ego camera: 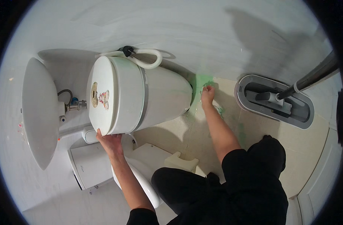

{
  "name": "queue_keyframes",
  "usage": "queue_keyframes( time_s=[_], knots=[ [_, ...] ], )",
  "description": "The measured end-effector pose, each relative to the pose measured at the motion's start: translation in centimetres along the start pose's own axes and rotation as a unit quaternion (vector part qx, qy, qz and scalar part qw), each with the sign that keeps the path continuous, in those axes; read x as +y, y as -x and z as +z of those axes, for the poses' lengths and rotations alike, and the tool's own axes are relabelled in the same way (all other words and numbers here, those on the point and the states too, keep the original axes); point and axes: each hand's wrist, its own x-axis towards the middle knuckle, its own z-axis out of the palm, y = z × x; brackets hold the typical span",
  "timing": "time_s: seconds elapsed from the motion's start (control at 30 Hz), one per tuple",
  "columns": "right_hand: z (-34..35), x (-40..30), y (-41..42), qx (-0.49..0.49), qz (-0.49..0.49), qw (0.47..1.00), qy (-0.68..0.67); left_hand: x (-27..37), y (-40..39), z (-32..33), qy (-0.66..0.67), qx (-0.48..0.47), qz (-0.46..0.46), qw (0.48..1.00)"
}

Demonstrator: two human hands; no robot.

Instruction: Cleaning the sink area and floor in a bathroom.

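My left hand (111,142) grips the rim of the lid end of a rounded white appliance (168,92), apparently a mini washing machine. Its round lid (101,76) bears stickers, and a grey band circles the body. A white corrugated hose (154,60) and a black power plug (128,51) rest against its side. Close to the base, my right hand (208,94) reaches down to green liquid (201,81) on the tiled floor. Its fingers are curled; whether they hold something small is unclear. Beside my right forearm lies a small crumpled green-and-white piece (218,110).
A grey oblong mop bucket (306,112) stands at the right, with a mop handle (309,78) rising from it. At left are a wall-mounted washbasin (40,112) and its drain pipe (77,105). A toilet tank (90,166) and a cream plastic stool (182,163) are near my legs.
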Motion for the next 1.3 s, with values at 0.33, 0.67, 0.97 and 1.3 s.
queue_keyframes(
  time_s=[0.33,0.67,0.97,1.3],
  knots=[
    [0.5,-0.4,-1.9,-0.26,0.055,0.963,0.041,-0.2,0.2,0.8,0.008,0.013,0.003,1.0],
    [1.7,-10.4,11.0,-0.109,-0.112,0.988,0.017,0.1,-0.8,-0.9,0.007,0.006,0.017,1.0],
    [-1.2,-15.8,18.4,-0.236,-0.137,0.901,-0.338,-0.1,-1.0,0.3,-0.004,0.04,0.033,0.999],
    [2.7,-18.0,12.2,-0.306,-0.113,0.924,-0.201,-1.0,-3.4,0.1,0.008,0.03,0.014,0.999]
  ],
)
